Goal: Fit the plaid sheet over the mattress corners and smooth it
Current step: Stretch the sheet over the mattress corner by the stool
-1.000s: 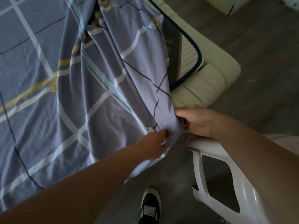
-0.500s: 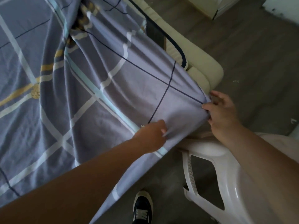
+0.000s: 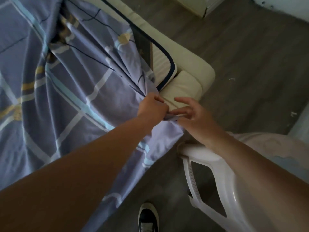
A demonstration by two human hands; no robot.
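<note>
The left hand [image 3: 153, 108] grips the bunched plaid sheet [image 3: 93, 97] beside the bare mattress corner [image 3: 163, 64]; the right hand [image 3: 194, 119], fingers loosely spread, touches the sheet's edge

Navy-piped mattress [image 3: 163, 64] on cream bed frame [image 3: 192, 71], plaid sheet [image 3: 75, 97] over most.

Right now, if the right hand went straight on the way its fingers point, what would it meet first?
Most likely the bunched edge of the plaid sheet, gripped by the left hand, then that hand itself; depth is unclear.

dim, soft daylight | slight motion blur | wide-angle edge distortion
</note>
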